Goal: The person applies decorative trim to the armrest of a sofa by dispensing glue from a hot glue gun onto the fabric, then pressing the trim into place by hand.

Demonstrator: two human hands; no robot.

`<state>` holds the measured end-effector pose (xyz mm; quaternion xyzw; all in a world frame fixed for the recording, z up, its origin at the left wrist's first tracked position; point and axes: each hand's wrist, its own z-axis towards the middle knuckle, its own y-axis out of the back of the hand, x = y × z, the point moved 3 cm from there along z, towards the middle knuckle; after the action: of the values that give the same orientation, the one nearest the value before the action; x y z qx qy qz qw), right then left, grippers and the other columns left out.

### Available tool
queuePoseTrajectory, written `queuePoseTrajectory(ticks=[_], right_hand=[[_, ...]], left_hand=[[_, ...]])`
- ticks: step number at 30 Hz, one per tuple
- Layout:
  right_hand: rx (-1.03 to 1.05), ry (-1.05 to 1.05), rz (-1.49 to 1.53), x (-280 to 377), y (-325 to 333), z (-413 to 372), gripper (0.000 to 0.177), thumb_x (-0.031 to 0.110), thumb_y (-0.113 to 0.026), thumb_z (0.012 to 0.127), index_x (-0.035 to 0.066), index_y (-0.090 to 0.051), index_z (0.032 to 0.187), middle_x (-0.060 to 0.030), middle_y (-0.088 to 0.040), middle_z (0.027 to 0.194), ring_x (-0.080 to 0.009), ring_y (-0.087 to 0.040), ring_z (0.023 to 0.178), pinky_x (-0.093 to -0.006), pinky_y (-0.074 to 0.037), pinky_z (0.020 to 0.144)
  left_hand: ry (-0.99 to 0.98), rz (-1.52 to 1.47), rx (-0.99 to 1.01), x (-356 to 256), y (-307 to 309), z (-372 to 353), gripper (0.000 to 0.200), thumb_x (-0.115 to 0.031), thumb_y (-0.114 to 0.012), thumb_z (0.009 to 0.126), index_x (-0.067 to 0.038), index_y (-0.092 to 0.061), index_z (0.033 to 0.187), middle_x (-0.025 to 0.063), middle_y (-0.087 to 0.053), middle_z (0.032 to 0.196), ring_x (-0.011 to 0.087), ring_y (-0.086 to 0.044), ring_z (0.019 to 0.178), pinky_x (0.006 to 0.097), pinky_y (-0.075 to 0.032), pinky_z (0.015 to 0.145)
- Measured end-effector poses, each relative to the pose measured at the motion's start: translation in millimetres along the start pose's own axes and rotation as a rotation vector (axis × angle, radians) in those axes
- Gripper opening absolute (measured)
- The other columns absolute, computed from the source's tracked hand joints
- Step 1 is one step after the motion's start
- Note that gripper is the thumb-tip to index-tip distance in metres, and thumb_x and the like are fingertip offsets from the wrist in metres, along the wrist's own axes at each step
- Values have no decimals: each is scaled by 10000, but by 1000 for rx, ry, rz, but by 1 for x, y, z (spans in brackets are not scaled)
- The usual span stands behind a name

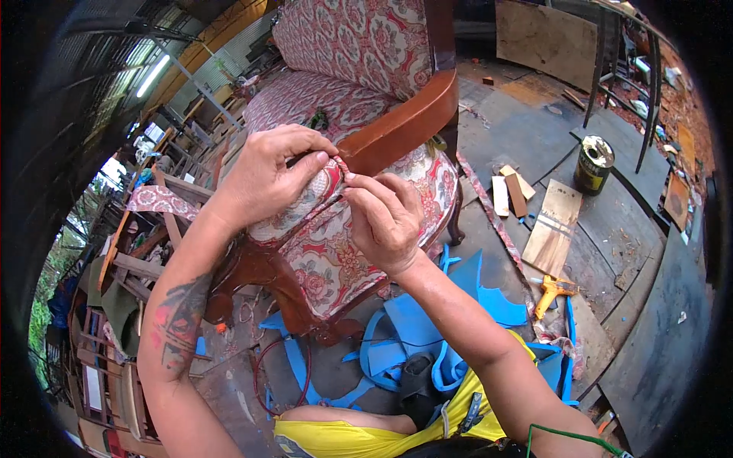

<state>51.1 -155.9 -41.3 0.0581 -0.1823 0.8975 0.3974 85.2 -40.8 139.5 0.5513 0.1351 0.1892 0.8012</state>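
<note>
A sofa covered in red and cream floral fabric (330, 284) stands before me, with a curved, varnished wooden armrest (401, 122). At the front end of that armrest, my left hand (279, 172) pinches a narrow strip of patterned fabric trim (340, 166) between thumb and fingers. My right hand (388, 220) is closed on the same trim just below, its fingertips against the front of the arm. Whether a small tool or fastener sits between the fingertips is too small to make out.
A yellow glue gun (551, 295) lies on the floor at right, near a wooden board (551, 229) and an open can (594, 164). Blue foam scraps (412, 324) spread below the sofa. A long fabric strip (492, 217) trails beside it. Wooden frames (141, 267) pile at left.
</note>
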Motion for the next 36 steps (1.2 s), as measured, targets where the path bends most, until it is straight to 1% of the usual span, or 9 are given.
queuePoseTrajectory(ticks=[3, 6, 17, 20, 26, 28, 29, 32, 36], right_hand=[[9, 20, -10, -1, 0, 1, 301, -71, -809, 771, 56, -754, 1039, -77, -800, 1130, -295, -698, 932, -389, -574, 824], [1, 19, -16, -2, -1, -1, 285, -12, -810, 774, 63, -757, 1044, -39, -794, 1143, -288, -682, 948, -404, -573, 798], [30, 10, -41, 0, 0, -3, 295, -13, -816, 771, 69, -764, 1050, -31, -797, 1166, -287, -686, 956, -396, -581, 795], [43, 26, -47, 0, 1, -1, 299, -15, -816, 766, 70, -765, 1048, -30, -797, 1167, -289, -688, 955, -395, -583, 792], [63, 44, -64, 2, 4, 3, 288, -24, -811, 769, 75, -762, 1035, -35, -796, 1167, -293, -693, 953, -394, -586, 791], [77, 48, -63, 2, 6, 4, 279, -25, -808, 774, 77, -759, 1028, -35, -796, 1167, -294, -695, 953, -394, -586, 796], [78, 46, -50, 2, 6, 5, 278, -42, -801, 775, 71, -738, 1021, -41, -797, 1162, -296, -697, 954, -396, -586, 805], [71, 19, 22, -2, 5, 3, 301, -88, -776, 785, 60, -688, 1032, -60, -801, 1153, -300, -699, 954, -403, -583, 821], [38, -29, 144, -7, 6, 4, 373, -181, -700, 810, 41, -616, 1099, -97, -807, 1145, -300, -693, 948, -403, -576, 821]], left_hand=[[218, -182, 114, 17, -1, 6, 207, -136, -714, 1022, 16, -795, 1136, 114, -811, 1054, 172, -750, 1006, 344, -577, 928], [268, -318, 248, 30, 0, 15, 221, -142, -697, 1044, 24, -787, 1158, 96, -810, 1064, 149, -738, 1015, 324, -578, 934], [223, -362, 274, 44, -7, 16, 112, -54, -664, 1056, 37, -708, 1105, 30, -709, 1046, 108, -657, 1005, 302, -551, 936], [129, -317, 163, 40, -7, 15, 108, -66, -680, 1037, -1, -734, 1103, 75, -777, 978, 125, -718, 958, 320, -579, 870], [82, -132, 125, 30, -2, 12, 99, 12, -682, 965, 11, -771, 1008, 120, -794, 1019, 243, -736, 1067, 372, -569, 975], [-150, -10, 48, 28, 2, 11, 117, -18, -704, 942, -1, -794, 1014, 135, -799, 1024, 292, -737, 1077, 413, -571, 993], [-150, -13, 44, 27, 2, 9, 117, -18, -704, 942, -1, -794, 1014, 135, -799, 1024, 292, -737, 1077, 413, -571, 993], [-137, 46, 30, 13, 7, 3, 152, -107, -757, 912, -4, -797, 1016, 144, -793, 1030, 314, -725, 1089, 421, -561, 1005], [-62, 181, 89, -11, 4, -4, 383, -278, -855, 842, 6, -734, 1068, 169, -745, 1071, 355, -693, 1093, 433, -549, 981]])
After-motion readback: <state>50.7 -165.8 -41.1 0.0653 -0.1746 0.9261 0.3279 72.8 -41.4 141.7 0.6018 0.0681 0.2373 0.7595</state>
